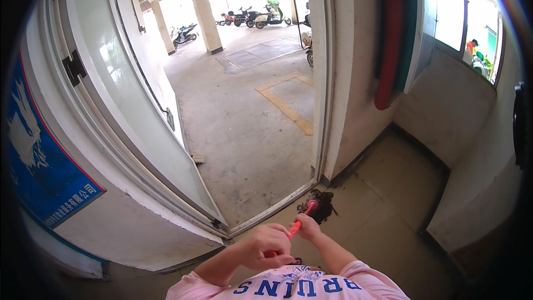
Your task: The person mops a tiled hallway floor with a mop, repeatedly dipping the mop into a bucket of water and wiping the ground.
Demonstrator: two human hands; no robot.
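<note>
A mop with a red handle (295, 228) slants down and away from my body. My left hand (266, 246) is closed around the upper end of the handle, close to my chest. Lower on the same handle, my right hand (307, 226) grips it. The mop's dark, wet-looking strands (326, 207) spread on the tiled floor just inside the doorway, by the corner of the wall. A pink round joint (312, 204) links the handle to the head.
A raised metal door sill (275, 213) crosses the floor before me. The glazed door (137, 104) stands open at left. A red pipe (385, 87) runs down the right wall. Parked scooters (266, 17) and a concrete pillar (204, 12) stand outside; a person (472, 45) shows through the window.
</note>
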